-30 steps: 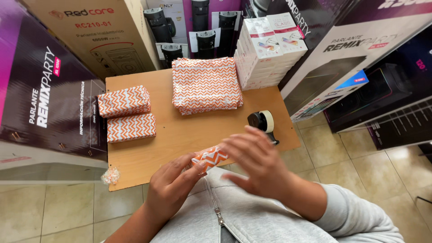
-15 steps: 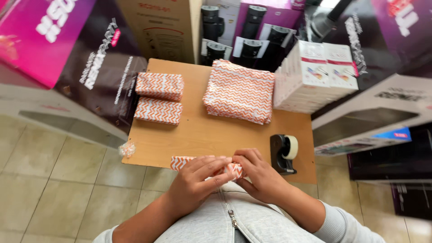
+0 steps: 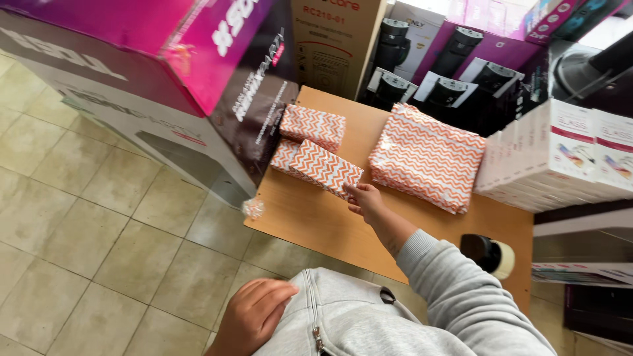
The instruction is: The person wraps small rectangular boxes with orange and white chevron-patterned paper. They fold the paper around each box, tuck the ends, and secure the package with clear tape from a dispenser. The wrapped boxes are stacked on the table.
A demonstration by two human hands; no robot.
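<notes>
My right hand [image 3: 366, 200] reaches out over the wooden table [image 3: 316, 224] and grips the near end of a small box wrapped in orange-and-white zigzag paper [image 3: 325, 168]. That box lies tilted across a second wrapped box [image 3: 283, 153]. A third wrapped box [image 3: 313, 125] sits just behind them. My left hand [image 3: 254, 315] rests on my grey zip jacket [image 3: 343, 316] near my lap, fingers loosely bent, holding nothing.
A large package in the same paper [image 3: 425, 158] lies at the table's middle. A black tape dispenser [image 3: 491, 255] stands near the right front edge. A crumpled plastic scrap [image 3: 252, 209] sits at the left corner. White cartons [image 3: 567, 155], a pink-and-black carton [image 3: 198, 79] and appliance boxes [image 3: 455, 79] surround the table.
My two hands were together on the small wrapped box near my lap. Now the right hand has carried it out onto the other wrapped boxes, and the left hand has dropped to my jacket.
</notes>
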